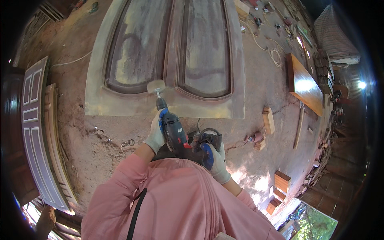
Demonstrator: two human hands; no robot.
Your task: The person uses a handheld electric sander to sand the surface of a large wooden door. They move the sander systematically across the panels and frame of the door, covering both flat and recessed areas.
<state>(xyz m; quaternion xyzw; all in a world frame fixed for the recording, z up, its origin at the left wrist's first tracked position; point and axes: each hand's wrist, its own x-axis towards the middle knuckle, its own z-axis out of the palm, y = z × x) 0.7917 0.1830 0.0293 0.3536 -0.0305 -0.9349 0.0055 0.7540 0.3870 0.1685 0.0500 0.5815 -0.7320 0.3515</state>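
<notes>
A wooden door panel [170,60], patchy purple-brown and pale, lies in front of me with two recessed, curved-edge fields. I hold a dark handheld power sander [175,132] with red parts. The round tan sanding head [156,85] on its metal shaft is at the lower corner of the left field, by the moulding. My left hand [156,134], in a white and blue work glove, is closed round the front of the tool. Gloved the same way, my right hand [218,160] grips the rear end, its fingers partly hidden by the tool.
Several panelled doors [34,132] lean at the left. On the dirt floor to the right are a wood block [268,121], a red tool [253,138], a stick [299,126] and a glossy board [304,84]. A pale cable [275,56] lies coiled farther off.
</notes>
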